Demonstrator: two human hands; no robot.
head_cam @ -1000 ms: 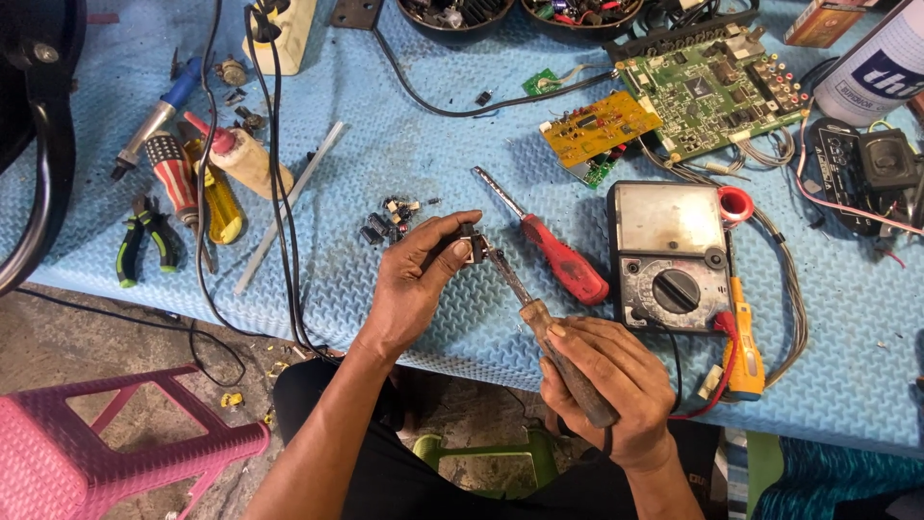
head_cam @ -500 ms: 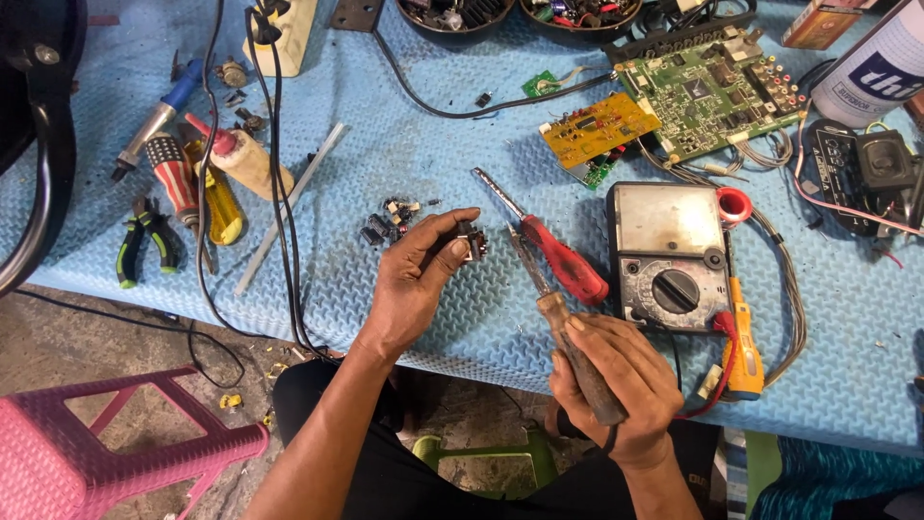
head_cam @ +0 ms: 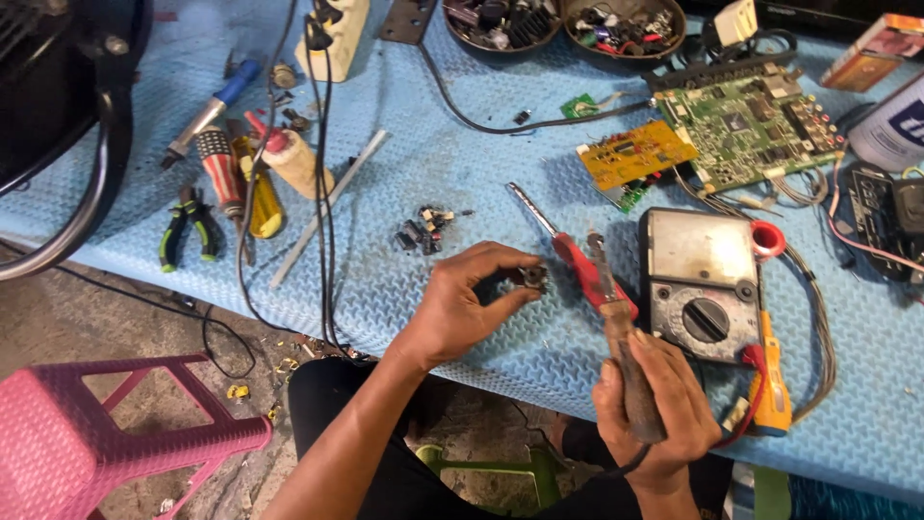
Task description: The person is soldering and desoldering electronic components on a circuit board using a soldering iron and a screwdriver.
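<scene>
My left hand (head_cam: 462, 303) pinches a small dark metal component (head_cam: 533, 279) between thumb and fingertips, just above the blue mat (head_cam: 433, 173). My right hand (head_cam: 654, 414) grips the brown wooden handle of a soldering iron (head_cam: 616, 323), whose tip points up and away, a short way right of the component and apart from it. A red-handled screwdriver (head_cam: 577, 260) lies on the mat just behind the iron. A small heap of dark loose parts (head_cam: 423, 231) sits left of my left hand.
A grey analogue multimeter (head_cam: 698, 284) with an orange probe (head_cam: 770, 371) lies on the right. Behind it are a yellow circuit board (head_cam: 635, 154) and a green one (head_cam: 751, 120). Pliers (head_cam: 188, 226), screwdrivers and a glue bottle (head_cam: 289, 154) lie left. A pink stool (head_cam: 106, 424) stands below.
The soldering iron's tip has drawn back to the right, away from the component. My left hand has turned slightly and still holds the component.
</scene>
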